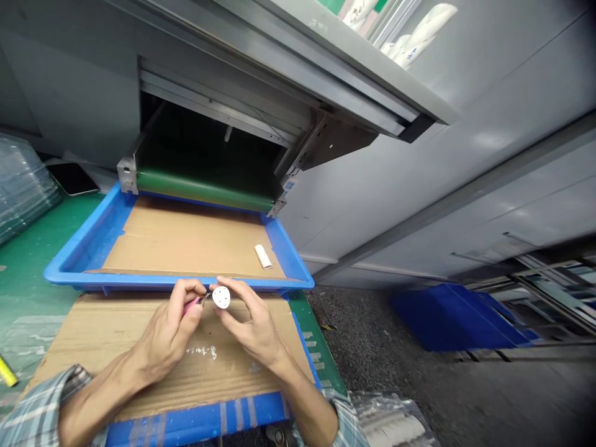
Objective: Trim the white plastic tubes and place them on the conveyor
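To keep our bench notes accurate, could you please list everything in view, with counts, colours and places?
green mat: one, green, on the bench, left
blue tray: two, blue, on the mat
cardboard sheets: two, brown, lining the trays
white block: one, white, on the upper cardboard
phone: one, black, far side of the mat
clear plastic trays: one stack, clear, far left
roller: one, green, in the machine opening
grey cabinet: one, grey, right
blue bin: one, blue, on the floor, right
white disc: one, white, in the right grip
pink-handled tool: one, pink, in the left grip
left grip: one, bare hand, above the lower cardboard
right grip: one, bare hand, above the lower cardboard
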`<action>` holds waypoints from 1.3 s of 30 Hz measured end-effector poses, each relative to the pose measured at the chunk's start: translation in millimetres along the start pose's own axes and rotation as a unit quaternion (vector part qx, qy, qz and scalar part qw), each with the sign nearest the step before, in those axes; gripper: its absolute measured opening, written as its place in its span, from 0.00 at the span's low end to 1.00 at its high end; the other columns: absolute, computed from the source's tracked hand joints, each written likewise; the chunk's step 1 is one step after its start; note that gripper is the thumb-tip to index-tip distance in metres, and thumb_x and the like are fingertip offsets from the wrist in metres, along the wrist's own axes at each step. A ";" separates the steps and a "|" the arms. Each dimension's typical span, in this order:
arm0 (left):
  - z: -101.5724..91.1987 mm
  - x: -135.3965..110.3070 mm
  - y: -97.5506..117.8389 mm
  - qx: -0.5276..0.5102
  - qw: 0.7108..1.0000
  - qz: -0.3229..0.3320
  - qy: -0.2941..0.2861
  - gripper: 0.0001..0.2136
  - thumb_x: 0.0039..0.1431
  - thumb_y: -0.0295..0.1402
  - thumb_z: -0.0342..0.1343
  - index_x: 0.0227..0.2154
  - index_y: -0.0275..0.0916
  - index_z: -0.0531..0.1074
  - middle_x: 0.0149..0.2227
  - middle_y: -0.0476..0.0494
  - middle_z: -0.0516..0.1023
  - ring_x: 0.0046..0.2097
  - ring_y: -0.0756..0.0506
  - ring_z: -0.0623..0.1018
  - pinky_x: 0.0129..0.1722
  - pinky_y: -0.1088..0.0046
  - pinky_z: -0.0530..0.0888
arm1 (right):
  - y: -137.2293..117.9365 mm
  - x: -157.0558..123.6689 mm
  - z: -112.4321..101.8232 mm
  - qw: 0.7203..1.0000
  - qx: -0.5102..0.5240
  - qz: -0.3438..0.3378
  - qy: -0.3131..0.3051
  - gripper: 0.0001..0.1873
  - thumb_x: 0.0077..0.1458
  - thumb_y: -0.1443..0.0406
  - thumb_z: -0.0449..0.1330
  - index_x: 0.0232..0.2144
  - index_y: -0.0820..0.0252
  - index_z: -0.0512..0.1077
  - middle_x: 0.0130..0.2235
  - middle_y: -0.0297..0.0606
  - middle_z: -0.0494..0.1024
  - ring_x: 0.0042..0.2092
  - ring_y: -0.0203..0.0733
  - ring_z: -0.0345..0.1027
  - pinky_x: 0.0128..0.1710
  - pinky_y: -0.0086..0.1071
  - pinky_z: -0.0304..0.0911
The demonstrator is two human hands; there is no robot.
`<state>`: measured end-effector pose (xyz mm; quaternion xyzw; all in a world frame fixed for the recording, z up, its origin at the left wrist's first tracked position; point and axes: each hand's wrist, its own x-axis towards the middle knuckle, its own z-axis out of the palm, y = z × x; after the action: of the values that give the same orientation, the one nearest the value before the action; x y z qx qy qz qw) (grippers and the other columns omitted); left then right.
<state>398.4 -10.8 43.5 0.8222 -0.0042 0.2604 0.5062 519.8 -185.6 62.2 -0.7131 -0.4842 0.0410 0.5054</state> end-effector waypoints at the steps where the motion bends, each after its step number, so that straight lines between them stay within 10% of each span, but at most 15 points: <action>1: -0.3 0.5 0.5 0.019 1.000 0.007 0.006 0.09 0.79 0.37 0.40 0.49 0.43 0.63 0.32 0.52 0.74 0.29 0.49 0.75 0.31 0.74 0.74 | 0.1 -0.6 0.3 1.000 0.018 0.005 0.008 0.27 0.65 0.71 0.64 0.63 0.47 0.69 0.57 0.39 0.81 0.58 0.43 0.77 0.61 0.37 0.72; 18: -7.6 6.8 7.5 0.141 0.982 0.119 0.046 0.21 0.76 0.45 0.53 0.26 0.41 0.64 0.20 0.57 0.64 0.21 0.53 0.64 0.22 0.77 0.62 | -6.7 3.1 -3.7 0.999 0.034 -0.012 -0.005 0.22 0.59 0.75 0.59 0.54 0.53 0.72 0.50 0.41 0.80 0.50 0.45 0.76 0.53 0.41 0.73; 26: -8.2 8.0 6.9 0.218 0.959 0.174 0.048 0.18 0.74 0.51 0.54 0.40 0.39 0.72 0.31 0.51 0.82 0.28 0.50 0.81 0.28 0.74 0.71 | -6.9 3.3 -4.4 0.998 0.038 -0.038 -0.038 0.19 0.62 0.72 0.59 0.54 0.52 0.72 0.50 0.40 0.80 0.51 0.45 0.76 0.53 0.40 0.73; 39: -9.1 8.4 10.1 0.303 0.936 0.174 0.042 0.23 0.77 0.52 0.46 0.32 0.40 0.70 0.24 0.53 0.74 0.22 0.50 0.75 0.23 0.70 0.65 | -9.2 4.2 -4.5 0.996 0.038 -0.040 -0.072 0.17 0.63 0.70 0.58 0.52 0.53 0.74 0.49 0.42 0.81 0.49 0.48 0.76 0.50 0.44 0.76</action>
<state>399.1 -6.0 58.7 0.9114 -0.0470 0.3674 0.1794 518.5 -185.3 73.2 -0.6686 -0.5452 0.0908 0.4975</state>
